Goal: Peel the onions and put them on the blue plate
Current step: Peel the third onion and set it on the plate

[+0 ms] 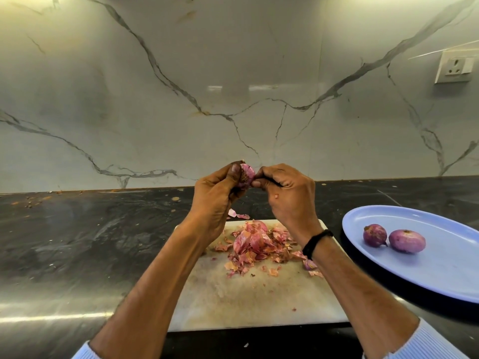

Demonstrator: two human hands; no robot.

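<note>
I hold a small purple onion (246, 176) up above the counter. My left hand (215, 200) grips it from the left, thumb on top. My right hand (287, 195) pinches at the onion's right side with curled fingers and seems to hold a thin dark thing, too hidden to name. The blue plate (440, 275) lies at the right and carries two peeled onions, one round (375, 235) and one longer (407, 240). A heap of pink onion skins (259, 246) covers the far part of the white cutting board (246, 301).
The board lies on a dark stone counter (77, 242) against a marble wall. A few skin bits (237, 215) lie just beyond the board. A wall socket (455, 67) is at the upper right. Crumbs dot the counter's back edge.
</note>
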